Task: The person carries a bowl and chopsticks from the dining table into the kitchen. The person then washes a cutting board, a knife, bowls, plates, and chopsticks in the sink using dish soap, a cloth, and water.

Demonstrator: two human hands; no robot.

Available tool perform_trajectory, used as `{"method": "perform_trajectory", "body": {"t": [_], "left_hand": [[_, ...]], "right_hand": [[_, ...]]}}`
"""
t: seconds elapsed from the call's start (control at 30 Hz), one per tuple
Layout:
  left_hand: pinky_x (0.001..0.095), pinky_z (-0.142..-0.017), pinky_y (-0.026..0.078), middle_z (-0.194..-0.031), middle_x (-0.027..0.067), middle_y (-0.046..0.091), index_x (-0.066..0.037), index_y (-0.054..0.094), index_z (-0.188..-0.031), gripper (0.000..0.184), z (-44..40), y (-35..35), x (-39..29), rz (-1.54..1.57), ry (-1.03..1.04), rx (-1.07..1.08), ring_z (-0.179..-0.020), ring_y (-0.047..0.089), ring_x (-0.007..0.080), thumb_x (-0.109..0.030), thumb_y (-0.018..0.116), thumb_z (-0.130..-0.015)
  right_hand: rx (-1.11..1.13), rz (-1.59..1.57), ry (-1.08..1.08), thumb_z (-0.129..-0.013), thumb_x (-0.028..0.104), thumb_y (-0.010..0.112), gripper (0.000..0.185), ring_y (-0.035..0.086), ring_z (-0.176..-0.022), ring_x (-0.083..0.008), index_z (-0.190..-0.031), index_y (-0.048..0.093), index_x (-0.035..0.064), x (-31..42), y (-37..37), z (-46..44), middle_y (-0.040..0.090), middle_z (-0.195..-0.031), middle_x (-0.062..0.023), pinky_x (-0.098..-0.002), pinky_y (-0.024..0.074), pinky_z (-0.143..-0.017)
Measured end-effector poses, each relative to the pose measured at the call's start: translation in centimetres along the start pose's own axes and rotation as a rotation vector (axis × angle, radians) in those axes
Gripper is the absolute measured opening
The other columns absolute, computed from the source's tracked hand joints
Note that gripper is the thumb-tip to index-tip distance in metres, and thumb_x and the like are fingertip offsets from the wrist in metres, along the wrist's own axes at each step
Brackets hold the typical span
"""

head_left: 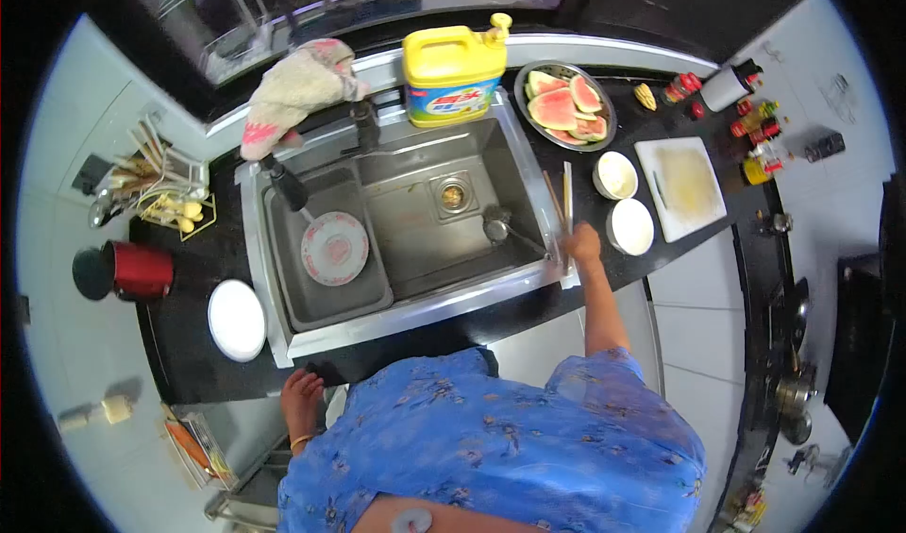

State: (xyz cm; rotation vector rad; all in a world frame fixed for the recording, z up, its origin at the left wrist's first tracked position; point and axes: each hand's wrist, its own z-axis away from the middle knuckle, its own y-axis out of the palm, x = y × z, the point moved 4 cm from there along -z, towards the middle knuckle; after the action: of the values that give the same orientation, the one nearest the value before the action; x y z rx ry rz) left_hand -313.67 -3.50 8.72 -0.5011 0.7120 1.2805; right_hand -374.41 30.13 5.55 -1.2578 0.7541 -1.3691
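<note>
At the sink's right edge, my right hand (580, 244) is closed at the near end of some chopsticks (555, 201) and a long white strip (567, 188); blur hides exactly what its fingers grip. My left hand (301, 401) hangs by the counter's front edge below the white plate (237, 321), fingers loosely curled, and its grip is unclear. A patterned plate (335, 249) lies in the grey basin (363, 297) on the sink's left side. Inside the steel sink (406, 221), a ladle-like utensil (496, 228) leans toward the right front corner.
Two white bowls (615, 175) and a cutting board (666, 214) sit right of the sink. Behind are a colander of watermelon (564, 110), a yellow detergent jug (453, 75) and a cloth (300, 89) by the faucet. A red container (142, 269) stands at left.
</note>
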Motion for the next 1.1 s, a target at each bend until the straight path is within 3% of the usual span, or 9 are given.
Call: {"method": "perform_trajectory", "body": {"t": [0.17, 0.43, 0.47, 0.5, 0.57, 0.63, 0.8, 0.97, 1.1], "left_hand": [[0.0308, -0.066, 0.053, -0.089, 0.0149, 0.060, 0.004, 0.047, -0.114, 0.037, 0.2, -0.4, 0.8, 0.098, 0.021, 0.027, -0.077, 0.063, 0.0245, -0.010, 0.055, -0.080], [0.0294, -0.066, 0.052, -0.090, 0.0151, 0.061, 0.006, 0.048, -0.112, 0.036, 1.1, -0.9, 0.3, 0.065, 0.012, -0.071, -0.075, 0.063, 0.0226, -0.009, 0.055, -0.080], [0.0292, -0.066, 0.052, -0.091, 0.0148, 0.061, 0.005, 0.048, -0.112, 0.036, 0.9, -0.8, 0.3, 0.051, 0.008, -0.047, -0.075, 0.063, 0.0222, -0.010, 0.055, -0.081], [0.0292, -0.066, 0.052, -0.091, 0.0148, 0.061, 0.005, 0.048, -0.112, 0.036, 0.9, -0.6, -0.1, 0.058, 0.009, -0.057, -0.075, 0.063, 0.0222, -0.010, 0.055, -0.081], [0.0283, -0.065, 0.052, -0.090, 0.0138, 0.061, 0.004, 0.049, -0.112, 0.036, 0.7, 0.9, -1.0, 0.047, 0.032, -0.012, -0.074, 0.063, 0.0209, -0.011, 0.056, -0.081], [0.0273, -0.065, 0.051, -0.089, 0.0117, 0.062, 0.003, 0.051, -0.110, 0.034, -0.2, 3.4, -2.2, 0.006, 0.006, 0.102, -0.074, 0.063, 0.0191, -0.016, 0.057, -0.082], [0.0280, -0.062, 0.051, -0.082, 0.0092, 0.061, 0.003, 0.054, -0.106, 0.038, -3.2, 12.0, -4.8, 0.060, -0.021, 0.403, -0.072, 0.062, 0.0172, -0.029, 0.056, -0.086], [0.0311, -0.062, 0.052, -0.076, 0.0142, 0.061, 0.003, 0.055, -0.092, 0.032, -6.9, 13.0, -6.1, -0.100, -0.177, 0.451, -0.067, 0.062, 0.0206, -0.029, 0.050, -0.089], [0.0324, -0.054, 0.052, -0.074, 0.0153, 0.061, 0.002, 0.056, -0.080, 0.029, -10.8, 10.4, -5.2, 0.112, -0.038, 0.340, -0.059, 0.062, 0.0244, -0.024, 0.047, -0.090]], "right_hand": [[-0.004, 0.134, 0.017, -0.065, 0.029, 0.066, 0.042, 0.061, -0.088, -0.0385, -0.095, 0.057, 0.0005, 1.0, -0.7, 0.0, 0.063, -0.092, -0.0235, -0.0455, 0.0480, -0.078], [-0.143, 0.184, -0.336, -0.076, 0.015, 0.051, 0.020, 0.060, -0.074, -0.0425, -0.084, 0.053, -0.0031, 3.5, -0.3, -0.4, 0.060, -0.076, -0.0261, -0.0480, 0.0484, -0.067], [-0.010, -0.057, -0.296, -0.079, 0.015, 0.050, 0.018, 0.059, -0.074, -0.0435, -0.083, 0.053, -0.0032, 4.8, -0.1, 0.2, 0.059, -0.076, -0.0272, -0.0498, 0.0470, -0.068], [-0.035, -0.121, -0.529, -0.085, 0.017, 0.044, 0.020, 0.059, -0.046, -0.0263, -0.089, 0.051, -0.0013, 6.6, 0.7, 1.3, 0.058, -0.064, -0.0172, -0.0371, 0.0461, -0.039], [0.404, -0.534, -0.261, -0.089, 0.019, 0.042, 0.016, 0.056, -0.043, -0.0188, -0.092, 0.048, 0.0042, 14.2, 1.0, 7.3, 0.055, -0.060, -0.0096, -0.0312, 0.0451, -0.036], [0.753, -0.673, -0.094, -0.089, 0.016, 0.046, 0.012, 0.055, -0.048, -0.0173, -0.094, 0.049, 0.0051, 20.5, 3.7, 12.9, 0.056, -0.064, -0.0097, -0.0312, 0.0478, -0.041], [1.228, -0.876, -0.289, -0.086, 0.011, 0.047, 0.007, 0.055, -0.053, -0.0159, -0.085, 0.049, 0.0041, 34.1, 10.9, 25.9, 0.055, -0.063, -0.0068, -0.0304, 0.0445, -0.045], [1.277, -0.890, -0.428, -0.086, 0.013, 0.047, 0.021, 0.058, -0.058, -0.0186, -0.103, 0.049, 0.0009, 39.3, 12.8, 30.2, 0.056, -0.076, -0.0100, -0.0310, 0.0485, -0.049], [1.433, -0.950, -0.009, -0.086, 0.018, 0.052, 0.033, 0.060, -0.088, -0.0286, -0.110, 0.047, -0.0030, 36.5, 17.2, 25.2, 0.058, -0.092, -0.0188, -0.0391, 0.0509, -0.074]]}}
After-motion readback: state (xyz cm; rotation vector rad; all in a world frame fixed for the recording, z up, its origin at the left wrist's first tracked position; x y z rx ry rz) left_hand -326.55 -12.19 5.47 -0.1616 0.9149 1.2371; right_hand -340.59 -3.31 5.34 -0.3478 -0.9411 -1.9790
